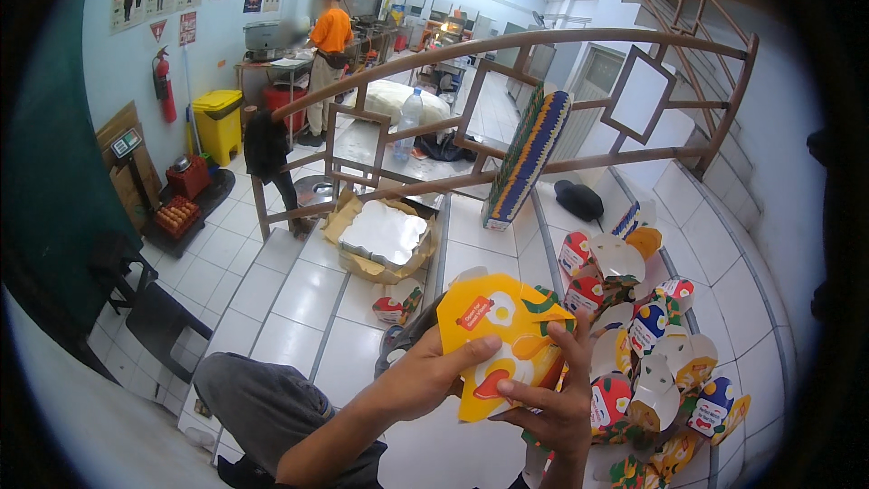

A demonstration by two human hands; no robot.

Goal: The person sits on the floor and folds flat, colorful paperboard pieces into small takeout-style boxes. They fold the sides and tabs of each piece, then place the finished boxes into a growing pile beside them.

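Between my two hands is a yellow paper food carton (509,308) printed with fried eggs and green leaves, lying fairly flat and tilted. My left hand (433,378) grips its left side, thumb pressed on the printed face. My right hand (563,389) pinches the lower right edge, its fingers bent around it. Part of the carton's underside is hidden. To the right lies a heap of folded cartons (654,398) in red, blue and yellow, several with their mouths open. Another small carton (396,302) sits beyond my left hand.
An open brown box (348,258) with white flat sheets (385,231) stands ahead on the tiled steps. A tall stack of flat cartons (529,158) leans on the brown metal railing (507,43). A black cap (578,200) lies nearby. A person in orange (330,32) stands in the kitchen beyond.
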